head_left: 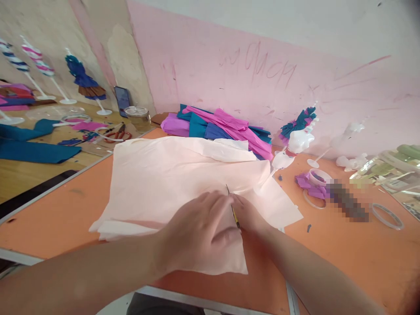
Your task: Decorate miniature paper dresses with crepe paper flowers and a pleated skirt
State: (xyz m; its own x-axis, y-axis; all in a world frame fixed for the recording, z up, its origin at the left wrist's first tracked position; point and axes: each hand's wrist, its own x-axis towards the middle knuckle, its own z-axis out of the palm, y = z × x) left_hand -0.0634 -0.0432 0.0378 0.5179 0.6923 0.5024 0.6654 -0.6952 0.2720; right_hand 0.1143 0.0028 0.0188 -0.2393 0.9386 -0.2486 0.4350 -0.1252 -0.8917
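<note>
A wide sheet of pale pink crepe paper (157,170) lies over the orange table in loose, wrinkled layers. My left hand (200,227) rests on it, fingers bent together and gripping the paper near its cut edge. Close against it, my right hand (247,214) is closed around a slim cutting tool (235,218) with a dark pointed blade and a yellow-and-black part; whether it is a knife or scissors I cannot tell. The blade tip points away from me at the paper. Below the hands, a paper corner hangs toward the table's front.
Folded purple, teal and pink crepe paper (216,124) lies by the wall. White mannequin figures (300,141) stand right, near a tape roll (387,216). On the left wooden table are dressed figures (83,78), teal strips (39,148), red-handled pliers (120,133) and a phone (122,100).
</note>
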